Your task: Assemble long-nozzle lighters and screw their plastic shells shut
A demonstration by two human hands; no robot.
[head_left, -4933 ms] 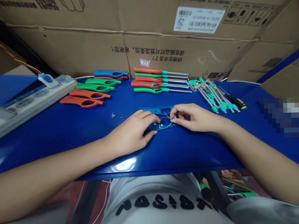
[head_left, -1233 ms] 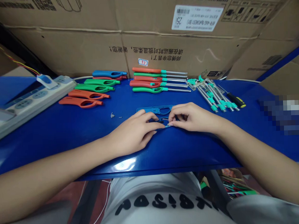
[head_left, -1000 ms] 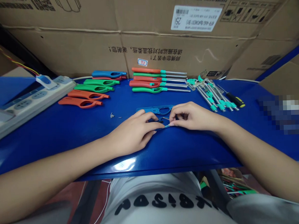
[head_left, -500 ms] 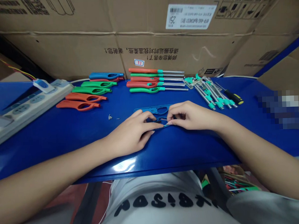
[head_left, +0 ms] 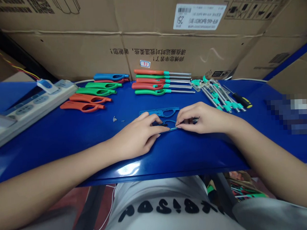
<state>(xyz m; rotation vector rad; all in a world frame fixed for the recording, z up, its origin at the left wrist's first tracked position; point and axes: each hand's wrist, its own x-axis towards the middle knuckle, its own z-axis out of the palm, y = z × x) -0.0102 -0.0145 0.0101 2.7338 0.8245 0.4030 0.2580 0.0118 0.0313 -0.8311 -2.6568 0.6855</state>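
Observation:
My left hand (head_left: 139,135) rests on the blue table (head_left: 68,141), fingers curled down on the left end of a blue lighter handle shell (head_left: 169,125). My right hand (head_left: 202,118) pinches the right part of the same shell, with a metal tube and teal collar showing past its fingers. A second blue handle shell (head_left: 159,112) lies flat just behind both hands. Most of the held shell is hidden under my fingers.
Orange, green and blue handle shells (head_left: 92,95) lie at the back left. Several assembled lighters (head_left: 159,83) sit at the back centre, metal tubes with teal collars (head_left: 217,96) and a screwdriver (head_left: 240,99) at the right. Small screws (head_left: 115,119), a power strip (head_left: 29,104), cardboard boxes (head_left: 150,34) behind.
Both hands stay on the blue shell. My right hand has slid slightly right along it, and the metal tube now shows past its fingers. The camera has shifted a little.

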